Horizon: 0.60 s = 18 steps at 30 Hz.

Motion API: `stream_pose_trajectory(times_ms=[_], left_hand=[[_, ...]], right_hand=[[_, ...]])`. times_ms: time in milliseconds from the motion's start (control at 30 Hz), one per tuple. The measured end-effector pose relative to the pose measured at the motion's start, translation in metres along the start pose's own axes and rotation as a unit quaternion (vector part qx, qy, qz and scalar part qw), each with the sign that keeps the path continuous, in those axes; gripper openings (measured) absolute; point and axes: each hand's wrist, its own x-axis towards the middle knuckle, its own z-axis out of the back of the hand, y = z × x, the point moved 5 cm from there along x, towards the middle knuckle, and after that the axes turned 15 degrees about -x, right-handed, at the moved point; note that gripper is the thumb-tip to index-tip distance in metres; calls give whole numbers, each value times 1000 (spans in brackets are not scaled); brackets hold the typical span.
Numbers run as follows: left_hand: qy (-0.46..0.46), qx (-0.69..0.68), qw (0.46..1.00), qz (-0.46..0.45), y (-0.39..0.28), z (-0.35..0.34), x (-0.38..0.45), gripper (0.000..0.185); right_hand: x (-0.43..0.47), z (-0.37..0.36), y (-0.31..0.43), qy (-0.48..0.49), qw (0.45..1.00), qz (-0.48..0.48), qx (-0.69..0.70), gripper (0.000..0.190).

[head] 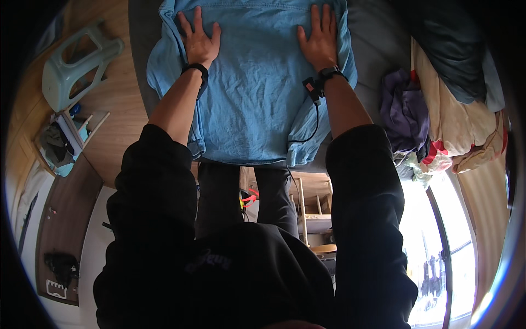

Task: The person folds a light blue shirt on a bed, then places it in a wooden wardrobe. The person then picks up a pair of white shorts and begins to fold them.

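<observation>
A light blue denim shirt (250,86) lies spread on a dark grey bed surface (365,53) before me, its hem towards my legs. My left hand (201,43) rests palm down with fingers apart on the shirt's upper left part. On the upper right part, my right hand (320,43) lies flat too, thumb held away from the fingers. Neither hand grips anything. Both shirt sleeves run down along the sides, the right cuff (302,154) near the hem. The shirt's top end is cut off by the picture's edge.
Purple cloth (402,111) and a beige-and-red blanket (448,103) are heaped on the right. A pale plastic stool (78,66) lies on the wooden floor at left, near a rack with clothes (59,144). A black cable (315,123) hangs from my right wrist across the shirt.
</observation>
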Motion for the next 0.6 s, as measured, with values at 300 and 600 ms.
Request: stream_pose_trajectory(times_ms=[300, 600], left_hand=[[113, 75, 981, -140, -84, -34, -53, 64], [281, -106, 946, -124, -206, -122, -110, 47]], right_hand=[[-102, -27, 54, 17, 996, 1, -86, 77], [-329, -6, 91, 210, 977, 24, 8, 76]])
